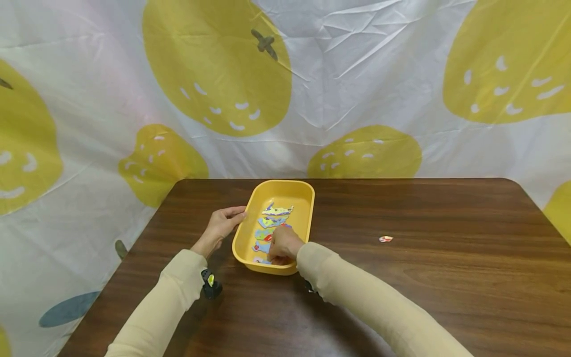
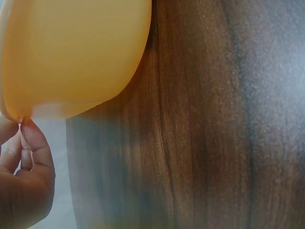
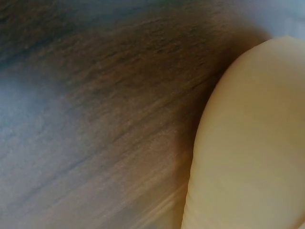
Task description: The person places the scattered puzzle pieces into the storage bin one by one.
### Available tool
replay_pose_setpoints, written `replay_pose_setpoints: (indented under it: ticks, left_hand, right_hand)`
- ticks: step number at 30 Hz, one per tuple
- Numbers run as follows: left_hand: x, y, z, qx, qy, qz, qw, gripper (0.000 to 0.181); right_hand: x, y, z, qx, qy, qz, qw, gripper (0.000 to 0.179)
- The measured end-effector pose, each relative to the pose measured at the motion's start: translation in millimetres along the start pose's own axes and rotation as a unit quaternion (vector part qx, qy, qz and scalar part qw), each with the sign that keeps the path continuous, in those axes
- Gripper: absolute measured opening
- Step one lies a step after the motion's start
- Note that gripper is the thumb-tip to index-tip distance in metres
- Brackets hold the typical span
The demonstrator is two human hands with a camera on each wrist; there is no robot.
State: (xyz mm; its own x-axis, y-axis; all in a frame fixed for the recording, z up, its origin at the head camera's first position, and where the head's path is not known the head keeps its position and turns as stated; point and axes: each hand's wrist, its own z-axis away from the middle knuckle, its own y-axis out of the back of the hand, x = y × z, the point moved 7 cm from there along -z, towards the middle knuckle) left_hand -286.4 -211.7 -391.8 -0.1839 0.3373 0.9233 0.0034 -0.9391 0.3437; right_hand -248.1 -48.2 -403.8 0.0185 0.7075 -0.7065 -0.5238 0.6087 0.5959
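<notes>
A yellow plastic tray [image 1: 300, 198] stands on the table, its near side toward me. At its left rim, my left hand [image 1: 220, 225] pinches the edge between thumb and finger; the left wrist view shows this grip below the tray wall [image 2: 76, 52]. Inside, several colourful flat cut-out pieces [image 1: 277, 210] lie in a column from the middle to the near end. My right hand [image 1: 284, 243] reaches down into the near right part of the tray, over the pieces, with bent fingers. Its fingertips are hidden, and I cannot tell whether they hold a piece.
One small red-and-white flat piece [image 1: 385, 239] lies on the dark wooden table [image 1: 437, 267], to the right of the tray. Behind the table's far edge hangs a white curtain [image 1: 339, 99] printed with yellow fruit. In the right wrist view, the tray's outer wall [image 3: 252, 133] fills the right side.
</notes>
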Motion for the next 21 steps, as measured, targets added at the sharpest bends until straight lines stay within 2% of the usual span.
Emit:
replay_pose_setpoints:
  ticks: [5, 7, 9, 11, 15, 18, 21]
  left_hand:
    - [-0.5, -0.6, -0.8, -0.001, -0.003, 0.003, 1.0, 0.036]
    - [-0.3, -0.5, -0.2, -0.003, -0.005, 0.005, 1.0, 0.037]
    - [0.2, -0.4, 0.7, -0.004, -0.009, 0.005, 0.9999, 0.038]
    - [0.2, 0.0, 1.2, -0.002, -0.008, 0.006, 1.0, 0.037]
    - [-0.3, 0.1, -0.3, -0.003, -0.012, 0.002, 0.9999, 0.038]
    - [-1.4, -0.1, -1.2, -0.002, -0.005, 0.002, 1.0, 0.037]
    - [-0.2, -0.9, -0.9, -0.005, -0.004, -0.003, 1.0, 0.038]
  right_hand:
    - [-5.5, 6.3, 6.0, -0.001, 0.016, -0.026, 0.9995, 0.027]
    - [-9.6, 10.4, 10.6, -0.003, 0.035, -0.068, 0.997, 0.026]
    - [-13.6, 16.5, 16.2, -0.006, 0.055, -0.125, 0.9906, 0.022]
    - [-14.9, 25.4, 22.0, -0.007, 0.072, -0.186, 0.9799, 0.018]
    - [-0.9, 51.2, 32.9, 0.006, 0.074, -0.308, 0.9484, 0.017]
    - [23.6, 76.3, 40.5, 0.033, 0.076, -0.378, 0.922, 0.019]
    - [57.2, 104.6, 50.9, 0.068, 0.088, -0.408, 0.9062, 0.02]
